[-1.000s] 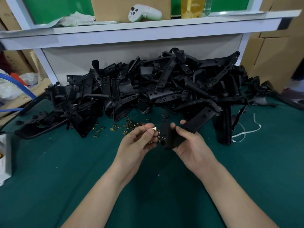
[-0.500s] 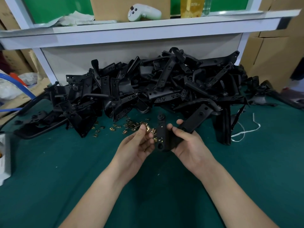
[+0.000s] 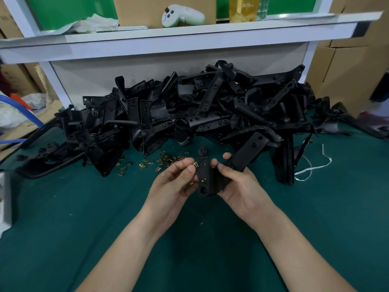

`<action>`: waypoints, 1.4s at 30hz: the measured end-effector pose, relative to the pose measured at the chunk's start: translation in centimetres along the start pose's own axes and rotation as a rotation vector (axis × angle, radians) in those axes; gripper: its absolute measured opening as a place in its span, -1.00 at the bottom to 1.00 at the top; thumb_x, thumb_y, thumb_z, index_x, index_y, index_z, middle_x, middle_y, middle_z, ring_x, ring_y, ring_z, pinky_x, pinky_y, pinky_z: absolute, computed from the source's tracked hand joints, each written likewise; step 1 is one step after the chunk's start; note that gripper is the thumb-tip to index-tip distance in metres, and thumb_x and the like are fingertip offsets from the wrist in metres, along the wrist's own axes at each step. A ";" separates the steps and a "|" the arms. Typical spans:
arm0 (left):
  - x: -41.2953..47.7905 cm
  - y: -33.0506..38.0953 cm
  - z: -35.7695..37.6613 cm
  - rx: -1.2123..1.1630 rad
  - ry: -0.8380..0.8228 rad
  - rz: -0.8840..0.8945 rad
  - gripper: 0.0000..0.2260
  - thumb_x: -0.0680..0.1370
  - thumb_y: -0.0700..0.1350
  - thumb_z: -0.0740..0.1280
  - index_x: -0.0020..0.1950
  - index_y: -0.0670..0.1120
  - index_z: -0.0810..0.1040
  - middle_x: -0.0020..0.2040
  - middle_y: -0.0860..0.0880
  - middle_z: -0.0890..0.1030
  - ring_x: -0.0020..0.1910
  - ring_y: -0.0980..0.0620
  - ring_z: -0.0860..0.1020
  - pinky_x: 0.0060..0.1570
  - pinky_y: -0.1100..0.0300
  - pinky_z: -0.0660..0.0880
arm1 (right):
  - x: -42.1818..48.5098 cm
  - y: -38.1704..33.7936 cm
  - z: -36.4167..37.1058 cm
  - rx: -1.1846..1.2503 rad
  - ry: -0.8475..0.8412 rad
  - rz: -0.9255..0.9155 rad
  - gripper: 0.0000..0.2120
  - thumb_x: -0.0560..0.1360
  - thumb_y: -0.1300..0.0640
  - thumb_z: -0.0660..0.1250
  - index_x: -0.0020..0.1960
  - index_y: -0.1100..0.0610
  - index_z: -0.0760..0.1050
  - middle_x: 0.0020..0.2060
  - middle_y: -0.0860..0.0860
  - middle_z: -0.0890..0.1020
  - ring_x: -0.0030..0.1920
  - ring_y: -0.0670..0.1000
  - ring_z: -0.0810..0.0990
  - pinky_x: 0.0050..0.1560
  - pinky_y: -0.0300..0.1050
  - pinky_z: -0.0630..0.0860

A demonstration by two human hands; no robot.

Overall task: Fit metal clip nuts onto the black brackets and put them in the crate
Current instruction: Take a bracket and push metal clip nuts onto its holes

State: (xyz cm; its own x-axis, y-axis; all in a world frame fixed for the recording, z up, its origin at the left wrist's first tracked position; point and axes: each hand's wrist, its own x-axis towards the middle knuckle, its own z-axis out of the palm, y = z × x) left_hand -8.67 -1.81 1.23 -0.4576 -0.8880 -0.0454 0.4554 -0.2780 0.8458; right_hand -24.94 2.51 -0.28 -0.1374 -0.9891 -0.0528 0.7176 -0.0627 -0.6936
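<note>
The right hand [image 3: 237, 186] grips a black bracket [image 3: 203, 175] just above the green table mat [image 3: 84, 218]. Its thumb lies across the front and its fingers are curled behind. One arm of the bracket points to the far side and the other slants up to the right. The left hand [image 3: 174, 186] pinches a brass clip nut [image 3: 195, 164] between thumb and forefinger, touching the bracket's left edge, with its other fingers loosely curled below. A further brass glint shows near the palm, too small to make out. Just beyond the hands, loose clip nuts [image 3: 147, 163] lie scattered along the near edge of a heap of brackets [image 3: 189, 114]. The heap runs almost the full width of the mat and backs against the panel under a white shelf [image 3: 189, 36]. Open mat lies on the near side, to both sides of the forearms. A white box [image 3: 5, 205] stands at the left edge. To the right, a white cord [image 3: 311, 167] trails over the mat beside an upright black part. Cardboard boxes [image 3: 341, 66] close the far right, and a blue hose [image 3: 27, 114] curves in at the far left. A white game controller [image 3: 182, 15] rests on the shelf.
</note>
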 end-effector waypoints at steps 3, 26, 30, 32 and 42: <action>0.0 0.0 0.0 0.011 0.018 0.008 -0.80 0.44 -0.22 0.40 0.05 -0.13 0.63 -0.20 -0.01 0.67 -0.27 0.13 0.62 -0.17 0.28 0.60 | 0.0 0.0 0.0 0.001 -0.006 0.000 -0.75 0.50 0.31 0.33 0.11 0.04 0.49 -0.08 0.07 0.72 0.00 0.13 0.72 -0.13 0.06 0.67; 0.0 -0.1 -0.3 0.196 0.019 0.033 -0.61 0.46 -0.11 0.44 0.28 -0.12 0.57 0.05 -0.08 0.72 0.01 0.00 0.69 -0.03 0.19 0.62 | 0.1 0.6 0.0 -0.189 0.009 -0.048 -0.77 0.62 0.36 0.24 0.10 0.04 0.48 -0.08 0.05 0.72 -0.02 0.07 0.72 -0.17 -0.04 0.65; -0.2 -0.2 0.1 0.188 0.038 0.027 -0.73 0.64 -0.04 0.29 0.30 -0.09 0.55 0.06 -0.07 0.72 0.03 -0.02 0.69 -0.01 0.17 0.62 | 0.1 0.3 -0.2 -0.124 0.009 -0.048 -0.76 0.61 0.35 0.25 0.11 0.04 0.46 -0.07 0.05 0.72 0.01 0.08 0.71 -0.14 0.00 0.65; -0.3 -0.1 0.1 0.236 0.110 0.055 -0.76 0.68 -0.05 0.23 0.27 -0.11 0.58 0.00 -0.08 0.72 -0.04 -0.02 0.67 0.04 0.09 0.62 | 0.2 0.1 -0.2 -0.083 0.012 -0.040 -0.77 0.60 0.35 0.26 0.11 0.04 0.46 -0.08 0.05 0.72 -0.01 0.08 0.72 -0.17 0.01 0.65; -1.3 -0.8 0.3 0.639 0.099 0.292 -0.86 0.61 0.03 0.35 0.01 0.08 0.70 -0.06 0.10 0.73 -0.05 0.18 0.67 -0.02 0.35 0.54 | 0.1 0.5 0.0 -0.160 -0.002 -0.021 -0.77 0.61 0.37 0.25 0.08 0.04 0.47 -0.07 0.05 0.71 0.00 0.07 0.71 -0.15 -0.02 0.65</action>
State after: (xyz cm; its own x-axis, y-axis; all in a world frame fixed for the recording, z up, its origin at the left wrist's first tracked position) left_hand -8.64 -0.29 0.78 -0.2996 -0.9312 0.2078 -0.0020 0.2184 0.9759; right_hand -24.63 2.40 -0.65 -0.1493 -0.9881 -0.0357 0.5966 -0.0613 -0.8002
